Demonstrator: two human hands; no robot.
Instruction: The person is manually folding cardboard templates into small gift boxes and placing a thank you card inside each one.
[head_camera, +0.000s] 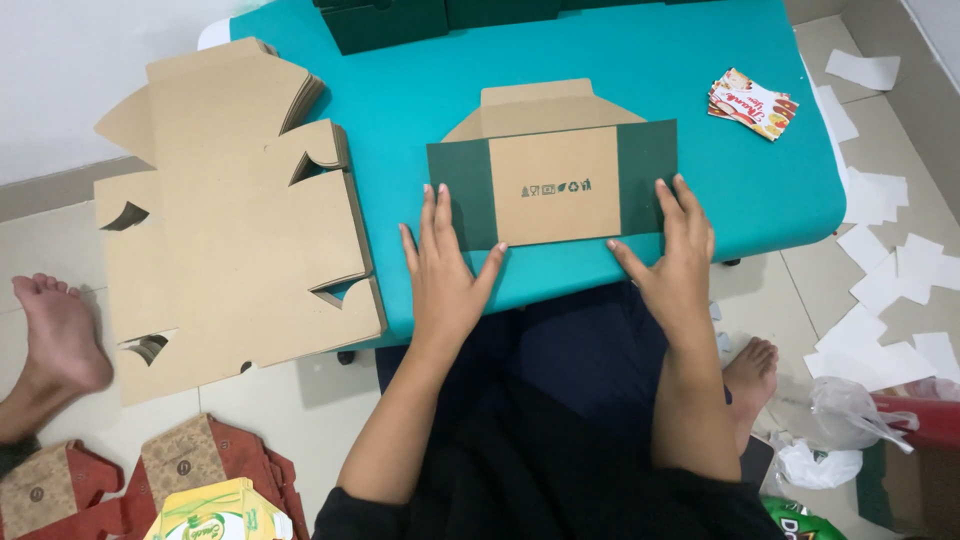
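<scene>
A flat cardboard box blank (552, 185), brown in the middle with dark green side flaps, lies on the teal table (700, 70). My left hand (443, 265) rests flat at its lower left corner, fingers spread over the green flap. My right hand (675, 245) presses flat on the lower right green flap. Neither hand grips anything.
A tall stack of brown die-cut blanks (235, 220) overhangs the table's left side. Dark green boxes (385, 22) stand at the far edge, small printed packets (752, 102) at the right. White paper scraps (890, 270) litter the floor. Another person's foot (60, 330) is at left.
</scene>
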